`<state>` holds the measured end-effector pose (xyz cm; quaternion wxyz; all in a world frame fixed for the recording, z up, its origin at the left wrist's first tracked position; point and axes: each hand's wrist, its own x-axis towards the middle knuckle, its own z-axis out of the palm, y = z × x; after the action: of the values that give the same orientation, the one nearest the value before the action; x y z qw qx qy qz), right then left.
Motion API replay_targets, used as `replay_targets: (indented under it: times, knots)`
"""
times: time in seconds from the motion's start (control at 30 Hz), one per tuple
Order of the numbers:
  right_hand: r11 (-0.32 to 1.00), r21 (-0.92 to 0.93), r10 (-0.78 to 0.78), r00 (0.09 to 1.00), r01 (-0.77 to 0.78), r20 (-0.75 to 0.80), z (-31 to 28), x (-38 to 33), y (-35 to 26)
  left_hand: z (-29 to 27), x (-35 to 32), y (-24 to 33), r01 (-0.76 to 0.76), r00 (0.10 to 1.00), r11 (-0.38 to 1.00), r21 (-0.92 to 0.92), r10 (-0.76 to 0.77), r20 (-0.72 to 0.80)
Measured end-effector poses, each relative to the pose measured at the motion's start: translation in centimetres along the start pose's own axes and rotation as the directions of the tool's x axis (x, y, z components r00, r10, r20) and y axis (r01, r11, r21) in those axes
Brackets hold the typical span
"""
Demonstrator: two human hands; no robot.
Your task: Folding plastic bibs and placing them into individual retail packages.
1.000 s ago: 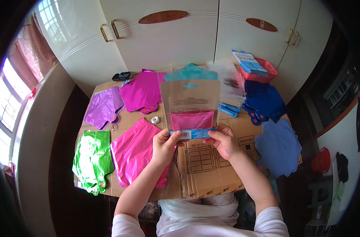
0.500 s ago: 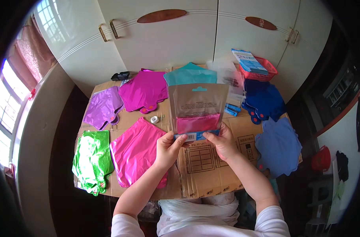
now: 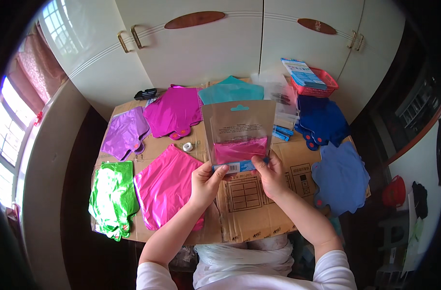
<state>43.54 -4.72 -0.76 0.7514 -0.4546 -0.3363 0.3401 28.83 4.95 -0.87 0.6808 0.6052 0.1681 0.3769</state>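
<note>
Both of my hands hold a clear plastic packaging bag (image 3: 239, 118) upright by its bottom edge, above the cardboard. It has a hang hole at the top and small dark print. Low in the bag lies a folded piece of shiny pink foil (image 3: 237, 150), with a blue strip (image 3: 247, 166) bearing a barcode along the bottom. My left hand (image 3: 206, 182) pinches the left lower corner, thumb in front. My right hand (image 3: 273, 178) grips the right lower corner, its thumb pressing the front near the pink foil. The fingers behind the bag are partly hidden.
Cardboard (image 3: 259, 220) covers the table. Around it lie flat foil shapes: green (image 3: 111, 193), pink (image 3: 164, 186), purple (image 3: 123, 128), magenta (image 3: 174, 111), teal (image 3: 232, 91), dark blue (image 3: 324, 118) and light blue (image 3: 341, 174). A white tape roll (image 3: 187, 147) and red basket (image 3: 330, 83) stand beyond.
My right thumb has shifted up slightly from the blue strip toward the pink foil. The bag tilts a little differently; the left hand's grip looks the same.
</note>
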Motion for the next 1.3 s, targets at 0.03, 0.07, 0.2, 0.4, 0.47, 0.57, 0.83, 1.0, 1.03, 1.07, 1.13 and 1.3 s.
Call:
replay_targets:
  times: [0.03, 0.07, 0.2, 0.4, 0.47, 0.57, 0.83, 1.0, 1.03, 1.07, 1.13, 1.3]
  knots:
    - [1.000, 0.008, 0.009, 1.000, -0.008, -0.014, 0.1, 0.0, -0.1, 0.0, 0.0, 0.0, 0.004, 1.000, 1.000, -0.006, -0.004, -0.003]
    - [1.000, -0.018, -0.007, 1.000, 0.007, 0.001, 0.0, 0.0, 0.0, 0.0, 0.0, 0.0, 0.008, 1.000, 1.000, -0.012, -0.008, -0.006]
    - [0.990, -0.118, -0.071, 0.995, 0.080, 0.076, -0.3, 0.0, 0.0, 0.0, 0.1, 0.1, 0.019, 0.999, 0.996, -0.086, -0.022, -0.034]
    - [0.981, -0.143, -0.096, 0.973, 0.128, 0.209, -0.9, 0.0, 0.0, -0.1, 0.2, 0.2, -0.011, 0.997, 0.997, -0.079, 0.005, -0.075]
    - [0.980, -0.149, -0.088, 0.964, 0.129, 0.252, -1.0, 0.0, -0.1, -0.1, 0.2, 0.3, 0.006, 0.996, 0.996, -0.088, -0.014, -0.092]
    - [0.976, -0.167, -0.097, 0.965, 0.141, 0.244, -0.8, -0.1, -0.2, -0.1, 0.2, 0.6, 0.040, 0.992, 0.993, -0.113, -0.053, -0.111]
    - [0.975, -0.167, -0.112, 0.977, 0.143, 0.183, -0.6, -0.1, 0.2, -0.2, 0.2, 0.6, 0.083, 0.990, 0.988, -0.132, -0.097, -0.101]
    - [0.971, -0.196, -0.103, 0.980, 0.136, 0.172, -0.8, 0.0, 0.3, -0.2, 0.2, 0.5, 0.065, 0.993, 0.989, -0.131, -0.077, -0.085]
    - [0.971, -0.205, -0.090, 0.983, 0.123, 0.160, -0.6, 0.0, 0.2, -0.3, 0.2, 0.5, 0.072, 0.991, 0.988, -0.137, -0.086, -0.101]
    - [0.975, -0.190, -0.080, 0.982, 0.113, 0.174, -0.6, -0.1, 0.1, -0.4, 0.2, 0.5, 0.079, 0.988, 0.987, -0.142, -0.096, -0.117]
    - [0.982, -0.163, -0.061, 0.978, 0.094, 0.198, -0.5, -0.2, 0.0, -0.5, 0.2, 0.4, 0.082, 0.985, 0.983, -0.161, -0.104, -0.134]
    - [0.978, -0.165, -0.101, 0.981, 0.129, 0.168, -0.6, 0.0, 0.1, -0.3, 0.1, 0.9, 0.094, 0.988, 0.983, -0.156, -0.111, -0.106]
